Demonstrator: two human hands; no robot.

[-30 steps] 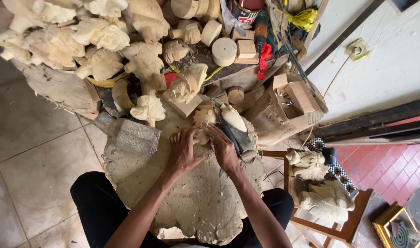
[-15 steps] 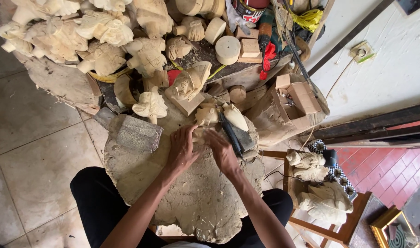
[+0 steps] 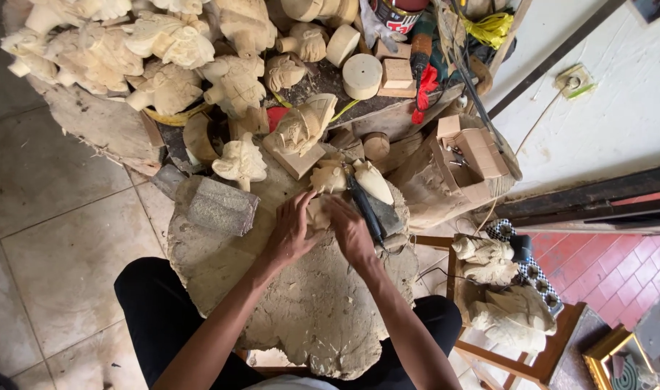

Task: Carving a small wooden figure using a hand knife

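Two hands meet over a small pale carving [image 3: 317, 214] near the far edge of a big worn stump [image 3: 301, 310] that serves as the desk. Left hand [image 3: 292, 232] cupped against the carving's left side, fingers curled and pressed to the wood. Right hand [image 3: 350, 232] closed over its right side, fingers bent down; it may be pinching a small tool, but the grip is hidden. Carving mostly covered by both hands, only a strip of light wood showing between them.

Just beyond the right hand, a dark-handled tool [image 3: 366, 209] lies on a grey sharpening stone [image 3: 385, 214], beside an unfinished pointed carving [image 3: 373, 180]. Grey stone block [image 3: 221, 207] sits on the stump well left of the left hand. Mushroom-like carving [image 3: 241, 162] stands behind it. A carved head on a square base [image 3: 302, 130] leans further back.

Heap of rough pale figures [image 3: 164, 50] fills the upper left. Round wood disc [image 3: 362, 75] up by the clutter. Finished figures [image 3: 499, 289] rest on a wooden chair at right. Tiled floor [image 3: 48, 245] at left
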